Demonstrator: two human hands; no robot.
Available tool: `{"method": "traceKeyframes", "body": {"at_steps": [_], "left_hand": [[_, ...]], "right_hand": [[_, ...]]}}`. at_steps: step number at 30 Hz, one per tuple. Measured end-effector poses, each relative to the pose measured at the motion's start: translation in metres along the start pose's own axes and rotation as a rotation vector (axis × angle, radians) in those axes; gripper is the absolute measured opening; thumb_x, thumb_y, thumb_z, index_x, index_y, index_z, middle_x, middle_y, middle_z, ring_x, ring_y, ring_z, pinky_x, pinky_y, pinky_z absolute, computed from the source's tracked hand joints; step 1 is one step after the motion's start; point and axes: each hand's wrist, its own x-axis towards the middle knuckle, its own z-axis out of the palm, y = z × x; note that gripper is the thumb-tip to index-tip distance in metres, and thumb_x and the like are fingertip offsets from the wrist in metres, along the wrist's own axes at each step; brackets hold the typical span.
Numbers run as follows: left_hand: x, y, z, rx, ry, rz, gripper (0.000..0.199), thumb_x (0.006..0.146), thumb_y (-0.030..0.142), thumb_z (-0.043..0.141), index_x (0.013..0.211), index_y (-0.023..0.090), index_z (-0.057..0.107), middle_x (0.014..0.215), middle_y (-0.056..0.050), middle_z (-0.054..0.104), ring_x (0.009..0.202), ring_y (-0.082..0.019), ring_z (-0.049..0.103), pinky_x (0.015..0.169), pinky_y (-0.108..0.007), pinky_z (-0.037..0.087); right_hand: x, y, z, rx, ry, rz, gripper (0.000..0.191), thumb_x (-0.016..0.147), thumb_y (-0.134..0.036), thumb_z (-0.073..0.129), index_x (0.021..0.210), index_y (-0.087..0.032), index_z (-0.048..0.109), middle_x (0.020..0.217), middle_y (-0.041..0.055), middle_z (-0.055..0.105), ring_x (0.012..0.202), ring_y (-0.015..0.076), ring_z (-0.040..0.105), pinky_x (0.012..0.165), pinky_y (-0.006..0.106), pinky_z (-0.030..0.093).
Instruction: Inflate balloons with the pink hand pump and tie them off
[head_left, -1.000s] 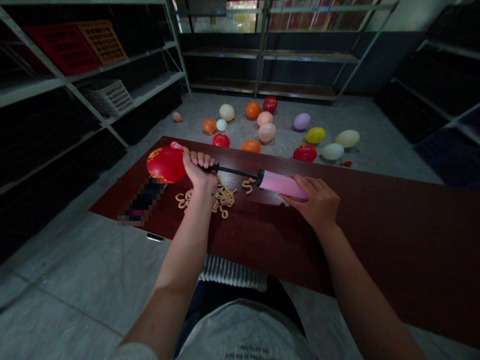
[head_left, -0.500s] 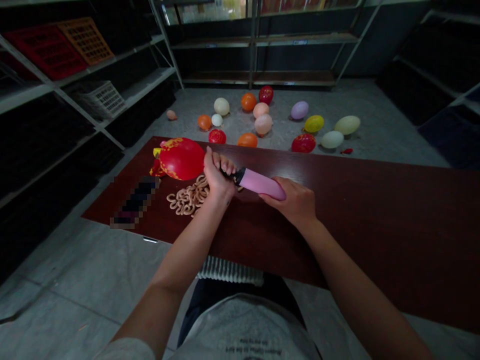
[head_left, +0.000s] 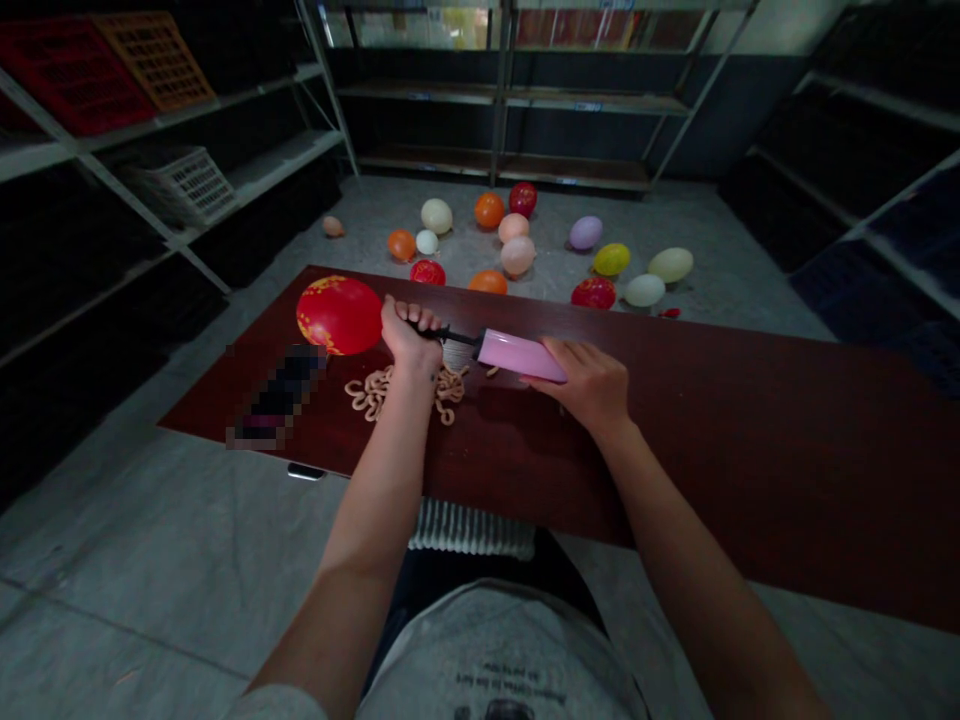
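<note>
A pink hand pump with a black rod is held level above the dark red table. My left hand is wrapped round the pump's black end, its fingers closed, and a red balloon with yellow print sits against that hand on its left side. My right hand grips the far end of the pink barrel. Under my left wrist lies a pile of tan balloons, long and curled. Beside them is a roll of string, partly hidden by the pump.
A pixelated dark object lies at the table's left. Beyond the table, several balloons lie on the floor. Shelves stand behind, and crates fill the racks on the left.
My left hand has moved left, away from my right hand, and the black rod now shows between them. The red balloon has shifted left with it. The whole view has turned slightly.
</note>
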Motion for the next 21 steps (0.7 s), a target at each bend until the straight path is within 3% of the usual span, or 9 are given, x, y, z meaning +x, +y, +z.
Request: {"method": "traceKeyframes", "body": {"at_steps": [11, 21], "left_hand": [[0.006, 0.046, -0.006, -0.026, -0.111, 0.126, 0.045, 0.098, 0.026, 0.039, 0.058, 0.02, 0.019, 0.046, 0.006, 0.02, 0.033, -0.007, 0.02, 0.036, -0.022, 0.021], [-0.016, 0.035, 0.014, -0.006, -0.138, 0.191, 0.051, 0.102, 0.033, 0.036, 0.056, 0.019, 0.02, 0.045, 0.005, 0.017, 0.034, -0.007, 0.016, 0.036, -0.023, 0.02]], "right_hand": [[-0.013, 0.041, -0.011, -0.074, 0.056, -0.009, 0.051, 0.089, -0.054, 0.056, 0.13, -0.023, 0.06, 0.124, 0.0086, 0.067, 0.108, 0.0256, 0.061, 0.092, 0.037, 0.045], [-0.015, 0.041, -0.004, 0.157, 0.117, 0.107, 0.059, 0.08, -0.056, 0.065, 0.128, -0.022, 0.058, 0.115, 0.0106, 0.068, 0.106, 0.027, 0.063, 0.092, 0.042, 0.05]]}}
